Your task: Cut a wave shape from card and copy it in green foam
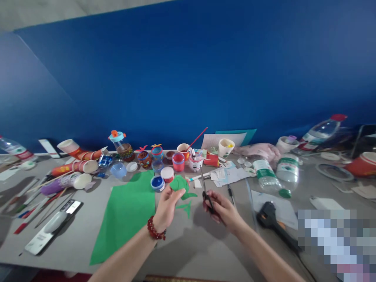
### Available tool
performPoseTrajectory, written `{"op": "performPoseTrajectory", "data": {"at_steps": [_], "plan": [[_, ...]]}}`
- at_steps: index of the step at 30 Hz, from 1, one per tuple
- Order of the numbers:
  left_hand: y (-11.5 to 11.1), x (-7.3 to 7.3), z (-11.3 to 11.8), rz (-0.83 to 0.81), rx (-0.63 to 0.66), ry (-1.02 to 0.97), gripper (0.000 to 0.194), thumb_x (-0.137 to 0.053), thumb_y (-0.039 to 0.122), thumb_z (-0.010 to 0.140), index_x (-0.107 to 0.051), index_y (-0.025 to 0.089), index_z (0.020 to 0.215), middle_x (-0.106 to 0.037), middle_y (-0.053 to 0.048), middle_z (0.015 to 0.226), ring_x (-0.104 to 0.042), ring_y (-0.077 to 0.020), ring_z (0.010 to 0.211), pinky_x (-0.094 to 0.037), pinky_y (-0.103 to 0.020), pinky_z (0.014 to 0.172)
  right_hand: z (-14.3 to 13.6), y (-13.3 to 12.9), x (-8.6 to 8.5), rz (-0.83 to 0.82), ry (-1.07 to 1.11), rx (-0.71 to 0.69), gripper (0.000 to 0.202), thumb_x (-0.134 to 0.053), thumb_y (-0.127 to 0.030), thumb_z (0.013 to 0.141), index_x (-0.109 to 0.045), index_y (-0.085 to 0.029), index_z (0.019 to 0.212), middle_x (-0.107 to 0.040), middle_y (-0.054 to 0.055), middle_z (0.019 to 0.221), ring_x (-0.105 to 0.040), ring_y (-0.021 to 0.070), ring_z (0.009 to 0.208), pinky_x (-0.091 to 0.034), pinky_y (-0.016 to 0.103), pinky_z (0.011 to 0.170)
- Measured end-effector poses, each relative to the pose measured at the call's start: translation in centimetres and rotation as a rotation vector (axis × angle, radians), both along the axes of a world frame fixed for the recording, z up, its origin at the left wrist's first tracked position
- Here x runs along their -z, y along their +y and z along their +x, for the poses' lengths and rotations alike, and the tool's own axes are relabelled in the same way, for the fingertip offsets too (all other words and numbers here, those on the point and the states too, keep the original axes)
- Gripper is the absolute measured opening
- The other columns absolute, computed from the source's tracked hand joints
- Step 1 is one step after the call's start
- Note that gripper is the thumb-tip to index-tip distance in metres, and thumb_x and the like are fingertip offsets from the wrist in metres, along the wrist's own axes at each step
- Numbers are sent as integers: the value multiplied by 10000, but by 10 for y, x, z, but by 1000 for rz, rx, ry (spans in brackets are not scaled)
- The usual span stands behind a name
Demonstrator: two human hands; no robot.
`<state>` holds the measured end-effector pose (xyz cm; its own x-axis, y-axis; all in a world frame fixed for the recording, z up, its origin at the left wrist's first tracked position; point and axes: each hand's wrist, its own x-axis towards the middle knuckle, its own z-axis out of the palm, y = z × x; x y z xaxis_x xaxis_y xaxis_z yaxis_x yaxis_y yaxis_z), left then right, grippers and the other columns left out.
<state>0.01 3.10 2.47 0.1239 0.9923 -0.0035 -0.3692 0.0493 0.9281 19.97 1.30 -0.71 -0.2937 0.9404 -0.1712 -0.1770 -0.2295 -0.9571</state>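
Note:
Between the thumb and fingers of my left hand (166,209) is a green paper cutout (179,185), rounded, with a curved strip trailing from its lower right. My right hand (221,207) grips black-handled scissors (209,203), their blades pointing up and away, apart from the paper. Below the cutout, a green paper scrap (187,209) lies on the grey table. A large green sheet (125,219) lies flat to the left, partly behind my left forearm. Red beads circle my left wrist.
Behind my hands stand an open jar of blue paint (158,183), a red paint cup (178,161) and small decorated pots (144,159). A black glue gun (272,219) and cut plastic bottles (266,175) are on the right. A phone (53,227) and brushes lie left.

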Motion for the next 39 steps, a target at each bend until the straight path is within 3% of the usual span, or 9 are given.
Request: {"op": "performPoseTrajectory", "data": {"at_steps": [2, 9, 16, 39], "plan": [[2, 0, 7, -8, 24, -33, 241, -685, 272, 742, -687, 166, 958, -691, -58, 938, -615, -181, 869, -462, -308, 839, -8, -2, 6, 3, -7, 28, 414, -646, -545, 737, -424, -203, 812, -518, -60, 556, -323, 40, 372, -243, 156, 350], [-4, 14, 16, -195, -63, -11, 190, -733, 259, 661, -666, 171, 816, -676, 2, 699, -568, -99, 571, -432, -209, 563, -7, -11, 17, 21, -14, -114, 529, -693, -638, 631, -437, -186, 728, -534, -31, 524, -385, 59, 409, -234, 167, 382], [-9, 6, 18, -127, 53, -107, 176, -691, 229, 710, -674, 161, 871, -719, -41, 812, -656, -178, 789, -491, -299, 782, -10, -14, 16, 3, 28, -119, 535, -739, -609, 596, -441, -180, 711, -511, -30, 570, -480, 81, 463, -290, 172, 414], [-10, 10, 18, -118, 82, -67, 141, -667, 205, 749, -671, 152, 880, -714, -31, 819, -650, -162, 778, -489, -291, 789, -8, -13, 31, 17, 55, -119, 517, -724, -603, 633, -457, -166, 703, -525, -27, 541, -467, 68, 422, -312, 170, 403]]}}
